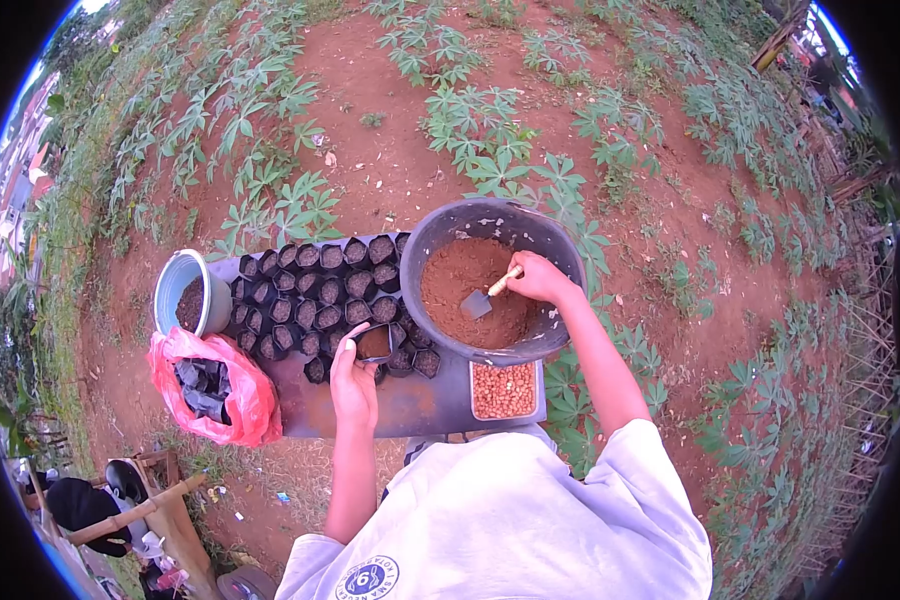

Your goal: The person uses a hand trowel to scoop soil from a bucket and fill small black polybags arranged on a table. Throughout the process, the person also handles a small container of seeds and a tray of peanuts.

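My right hand (537, 278) grips the light-coloured handle of a small trowel (477, 304). Its grey blade rests against the reddish-brown soil (455, 275) inside a large dark basin (425, 325). My left hand (353, 378) holds a black planting bag (375, 343), its mouth facing up and brown soil showing inside. Just beyond that hand stand rows of small black planting bags (331, 257) filled with darker soil. Close to the basin's near side lies a clear tub of orange-brown seeds or kernels (504, 390).
A pale blue bucket (198, 290) with dark soil stands at the table's left end. In front of it sits a pink plastic bag (260, 400) of folded black bags. The table (300, 400) is bordered by leafy plants (495, 160) on red earth. A wooden bench (170, 530) is lower left.
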Motion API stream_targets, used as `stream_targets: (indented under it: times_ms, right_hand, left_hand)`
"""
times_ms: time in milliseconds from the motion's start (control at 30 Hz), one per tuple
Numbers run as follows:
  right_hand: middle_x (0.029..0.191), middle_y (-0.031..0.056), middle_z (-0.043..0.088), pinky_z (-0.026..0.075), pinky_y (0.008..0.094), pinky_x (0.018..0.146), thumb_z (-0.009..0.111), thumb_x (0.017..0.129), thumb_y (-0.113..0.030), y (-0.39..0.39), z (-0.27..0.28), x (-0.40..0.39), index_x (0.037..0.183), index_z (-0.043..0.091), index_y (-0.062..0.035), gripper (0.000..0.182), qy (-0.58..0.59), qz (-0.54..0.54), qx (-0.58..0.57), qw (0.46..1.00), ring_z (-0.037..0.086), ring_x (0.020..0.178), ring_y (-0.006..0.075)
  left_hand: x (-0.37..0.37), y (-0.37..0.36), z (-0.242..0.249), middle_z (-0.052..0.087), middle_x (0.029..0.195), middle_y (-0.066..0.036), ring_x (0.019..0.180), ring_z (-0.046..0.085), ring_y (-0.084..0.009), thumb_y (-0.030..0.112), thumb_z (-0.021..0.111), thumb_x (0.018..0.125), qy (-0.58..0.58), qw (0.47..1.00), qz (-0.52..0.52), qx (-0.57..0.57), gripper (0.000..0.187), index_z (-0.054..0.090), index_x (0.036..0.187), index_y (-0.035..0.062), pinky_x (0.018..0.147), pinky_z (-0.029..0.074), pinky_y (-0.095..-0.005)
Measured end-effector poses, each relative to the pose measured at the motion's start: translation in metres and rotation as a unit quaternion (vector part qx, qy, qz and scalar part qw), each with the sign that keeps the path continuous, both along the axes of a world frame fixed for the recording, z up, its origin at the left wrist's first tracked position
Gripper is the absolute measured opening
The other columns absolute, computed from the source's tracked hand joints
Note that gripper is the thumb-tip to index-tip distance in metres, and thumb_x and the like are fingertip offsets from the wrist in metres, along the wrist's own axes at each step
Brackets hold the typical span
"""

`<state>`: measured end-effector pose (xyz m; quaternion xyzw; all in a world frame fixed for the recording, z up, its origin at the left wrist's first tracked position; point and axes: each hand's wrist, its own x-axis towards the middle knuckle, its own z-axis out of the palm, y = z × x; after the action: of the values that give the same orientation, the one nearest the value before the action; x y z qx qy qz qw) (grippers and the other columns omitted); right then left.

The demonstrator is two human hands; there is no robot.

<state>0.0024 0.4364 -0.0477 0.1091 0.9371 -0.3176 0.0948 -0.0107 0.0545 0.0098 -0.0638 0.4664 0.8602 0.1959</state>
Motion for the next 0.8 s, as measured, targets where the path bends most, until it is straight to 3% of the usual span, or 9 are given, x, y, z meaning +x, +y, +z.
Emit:
stream_targets:
  times_ms: [200,400,667,800]
  right_hand:
    - [0.099,0.0190,0.064,0.051,0.0424,0.086,0.070,0.077,-0.024,-0.001,0.005,0.010,0.091,0.064,-0.0013,0.028,0.001,-0.030,0.020,0.999,0.063,0.097,0.0352]
    - [0.093,0.0171,0.065,0.051,0.0414,0.081,0.070,0.077,-0.024,-0.004,0.007,0.022,0.092,0.064,-0.0017,0.028,0.006,-0.056,0.018,0.998,0.064,0.091,0.0327]
    - [0.088,0.0143,0.065,0.049,0.0373,0.077,0.068,0.080,-0.022,-0.027,0.036,0.048,0.090,0.063,-0.0004,0.025,0.045,-0.152,-0.072,0.985,0.063,0.086,0.0255]
    - [0.086,0.0119,0.064,0.049,0.0360,0.075,0.069,0.081,-0.020,-0.032,0.053,0.062,0.091,0.063,-0.0007,0.023,0.091,-0.148,-0.078,0.982,0.063,0.082,0.0224]
  left_hand:
    - [-0.004,-0.012,0.001,0.061,0.119,-0.009,0.108,0.060,-0.0159,0.027,0.045,0.104,0.017,1.000,-0.004,-0.002,0.039,0.055,0.129,-0.0022,0.095,0.047,-0.0311]
    - [-0.007,-0.019,-0.002,0.060,0.120,-0.009,0.109,0.059,-0.0156,0.027,0.045,0.104,0.013,1.000,-0.018,0.001,0.039,0.056,0.129,-0.0009,0.094,0.046,-0.0307]
    - [-0.023,-0.025,-0.003,0.061,0.119,-0.008,0.109,0.059,-0.0155,0.026,0.046,0.103,0.007,0.995,-0.098,0.013,0.039,0.057,0.129,-0.0004,0.095,0.046,-0.0314]
    - [-0.026,-0.019,0.004,0.062,0.120,-0.009,0.110,0.060,-0.0158,0.026,0.046,0.103,0.018,0.993,-0.113,0.009,0.038,0.057,0.128,-0.0003,0.096,0.046,-0.0324]
